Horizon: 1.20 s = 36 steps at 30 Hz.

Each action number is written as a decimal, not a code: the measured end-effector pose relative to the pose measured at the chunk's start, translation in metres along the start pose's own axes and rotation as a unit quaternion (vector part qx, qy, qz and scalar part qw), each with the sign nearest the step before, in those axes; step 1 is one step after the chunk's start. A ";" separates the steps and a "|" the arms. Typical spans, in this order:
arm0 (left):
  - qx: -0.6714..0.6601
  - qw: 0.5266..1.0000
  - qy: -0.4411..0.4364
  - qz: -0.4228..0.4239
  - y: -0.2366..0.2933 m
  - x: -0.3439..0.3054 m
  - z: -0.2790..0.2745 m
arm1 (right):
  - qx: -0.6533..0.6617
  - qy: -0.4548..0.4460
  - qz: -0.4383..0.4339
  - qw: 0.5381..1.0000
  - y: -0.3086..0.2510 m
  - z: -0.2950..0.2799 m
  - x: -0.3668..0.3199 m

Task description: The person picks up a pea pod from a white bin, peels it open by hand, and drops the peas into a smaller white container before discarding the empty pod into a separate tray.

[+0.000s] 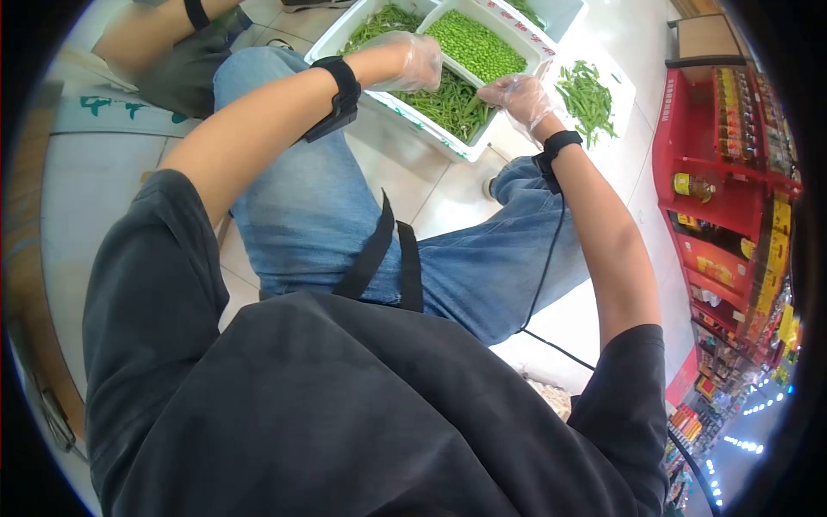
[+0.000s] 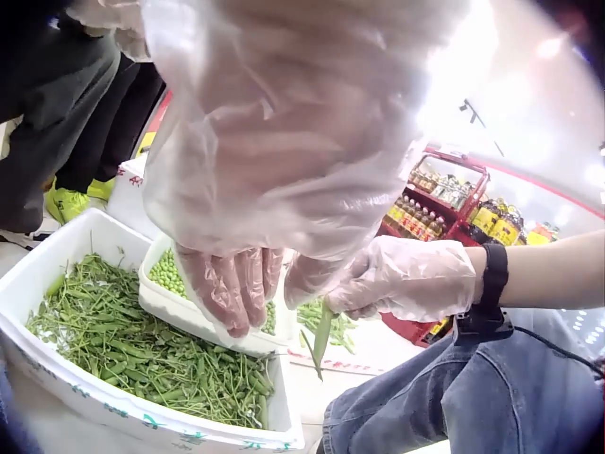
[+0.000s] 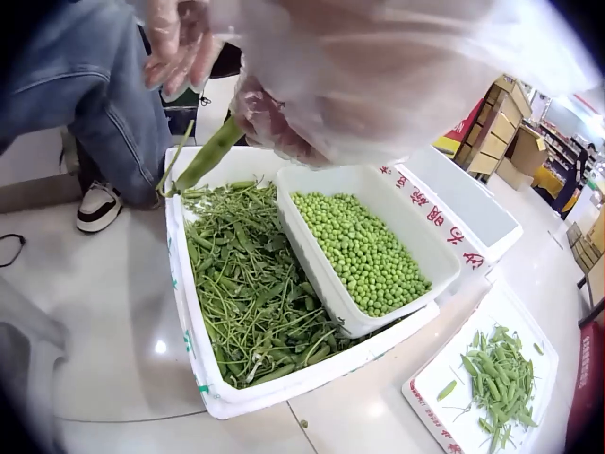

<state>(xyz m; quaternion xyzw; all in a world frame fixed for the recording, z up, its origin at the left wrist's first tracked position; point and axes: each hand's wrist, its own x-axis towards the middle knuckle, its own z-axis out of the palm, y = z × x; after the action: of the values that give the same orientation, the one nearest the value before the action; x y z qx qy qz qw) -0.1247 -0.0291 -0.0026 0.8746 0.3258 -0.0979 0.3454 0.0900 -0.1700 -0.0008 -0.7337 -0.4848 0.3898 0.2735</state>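
In a thin clear plastic glove, my right hand (image 1: 521, 96) pinches a green pea pod (image 3: 210, 153) by one end, with a thin stem trailing at its other end. My left hand (image 1: 418, 62), gloved too, is held close by with fingers relaxed and nothing visible in them. Both hands are over a white foam box (image 3: 222, 402) filled with stems and pods (image 3: 255, 284). Set across one side of that box is a white tub (image 3: 307, 274) of loose shelled peas (image 3: 364, 255).
A shallow white foam tray (image 3: 430, 411) bearing a pile of pods (image 3: 501, 378) lies on the tiled floor beside the box. Another white foam box (image 3: 463, 203) stands behind the tub. Red store shelves (image 1: 676, 172) with bottles line the right. Another person's arm (image 1: 142, 39) shows at upper left.
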 end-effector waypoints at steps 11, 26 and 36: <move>-0.183 0.983 0.011 0.009 0.032 -0.071 -0.024 | 0.037 -0.007 0.010 0.999 -0.017 -0.007 -0.024; -0.135 0.990 0.008 0.047 0.038 -0.060 -0.028 | 0.102 -0.046 -0.023 0.993 -0.045 -0.016 -0.050; -0.119 0.987 -0.067 0.081 0.049 -0.044 -0.024 | 0.212 -0.104 0.009 0.972 -0.043 0.004 -0.035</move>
<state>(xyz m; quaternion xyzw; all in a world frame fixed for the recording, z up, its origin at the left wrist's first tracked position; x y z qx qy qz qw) -0.1285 -0.0621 0.0595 0.8420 0.2397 -0.0883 0.4751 0.0569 -0.1861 0.0417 -0.6187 -0.4106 0.5604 0.3668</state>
